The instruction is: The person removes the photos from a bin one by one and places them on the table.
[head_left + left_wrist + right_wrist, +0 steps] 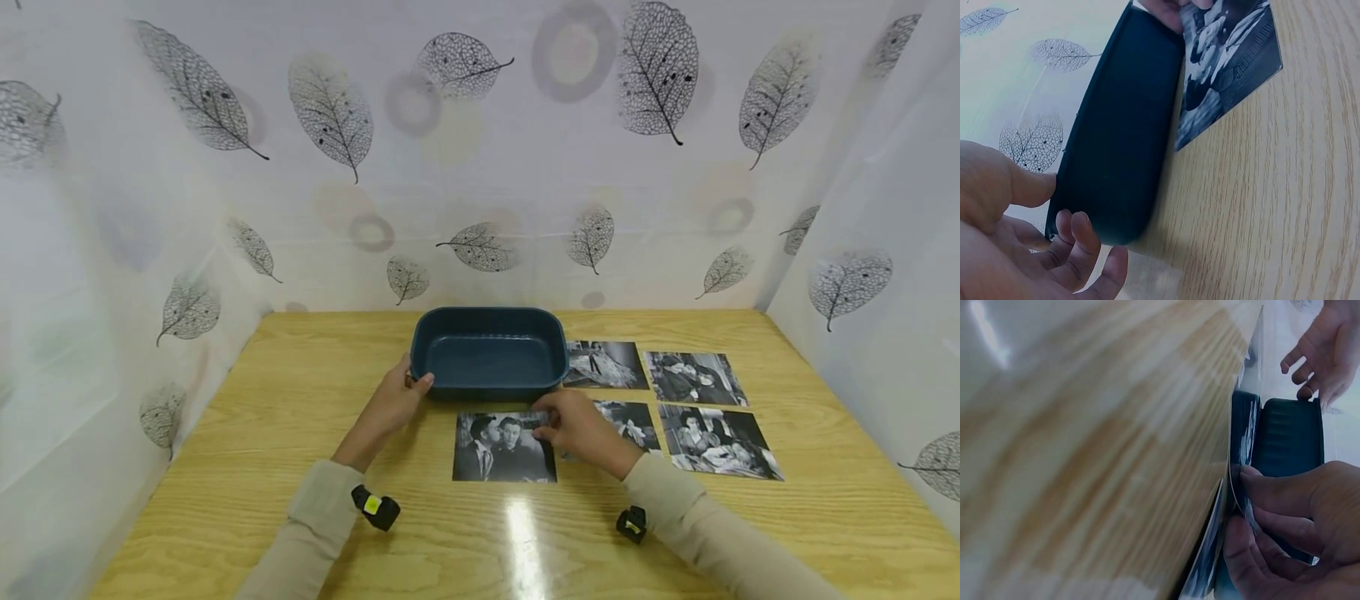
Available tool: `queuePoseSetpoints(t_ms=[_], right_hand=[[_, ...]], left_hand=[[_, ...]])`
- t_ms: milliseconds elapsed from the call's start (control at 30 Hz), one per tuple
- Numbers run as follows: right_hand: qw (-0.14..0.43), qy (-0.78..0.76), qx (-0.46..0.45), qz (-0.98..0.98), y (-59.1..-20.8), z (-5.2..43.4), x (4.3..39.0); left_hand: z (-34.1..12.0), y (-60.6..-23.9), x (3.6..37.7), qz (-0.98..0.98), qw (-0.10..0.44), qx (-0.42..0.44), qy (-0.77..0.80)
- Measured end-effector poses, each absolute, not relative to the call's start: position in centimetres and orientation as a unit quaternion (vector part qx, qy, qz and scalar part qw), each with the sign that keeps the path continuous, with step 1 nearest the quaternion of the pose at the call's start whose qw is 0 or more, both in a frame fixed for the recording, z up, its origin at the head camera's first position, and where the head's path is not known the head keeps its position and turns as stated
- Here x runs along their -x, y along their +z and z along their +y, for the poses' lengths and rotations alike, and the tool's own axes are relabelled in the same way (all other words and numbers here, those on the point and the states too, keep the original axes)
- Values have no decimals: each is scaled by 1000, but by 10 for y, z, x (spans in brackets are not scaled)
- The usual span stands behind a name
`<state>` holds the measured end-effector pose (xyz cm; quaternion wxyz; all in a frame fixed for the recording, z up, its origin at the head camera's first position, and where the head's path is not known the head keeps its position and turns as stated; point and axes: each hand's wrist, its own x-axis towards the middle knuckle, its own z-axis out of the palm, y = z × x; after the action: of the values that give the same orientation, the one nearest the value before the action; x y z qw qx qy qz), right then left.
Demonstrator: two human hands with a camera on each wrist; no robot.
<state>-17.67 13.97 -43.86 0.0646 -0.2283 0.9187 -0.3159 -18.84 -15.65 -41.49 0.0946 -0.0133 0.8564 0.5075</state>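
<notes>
A dark blue rectangular dish [491, 385] stands toward the back of the wooden table. At its left end my left hand [393, 398] holds the rim, thumb [1034, 189] on one side and fingers bent at the corner. My right hand [581, 427] pinches the upper right edge of a black-and-white photo print [495, 450] showing two people. In the right wrist view this print [1242, 434] bends slightly between thumb and fingers, standing up from the table in front of the dish. Another print [633, 421] is partly hidden beneath my right hand and wrist.
More black-and-white prints lie to the right: one beside the dish [607, 365], one at the back right [696, 377] and one at the front right [720, 442]. A leaf-patterned white curtain [510, 183] borders the table [300, 425] behind and at both sides.
</notes>
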Motion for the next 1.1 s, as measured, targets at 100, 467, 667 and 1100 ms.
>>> queuePoseSetpoints(t_ms=[100,467,667,1100], right_hand=[[58,-303,229,923,-438,137,176],[22,-274,231,933,-442,132,175],[8,-255,248,934,-444,131,176],[-11,-235,269,934,-446,130,165]], left_hand=[[-156,-416,188,856,97,17,507],[-156,-419,188,858,81,8,506],[-157,-419,188,857,86,12,507],[-162,-428,174,893,65,36,444]])
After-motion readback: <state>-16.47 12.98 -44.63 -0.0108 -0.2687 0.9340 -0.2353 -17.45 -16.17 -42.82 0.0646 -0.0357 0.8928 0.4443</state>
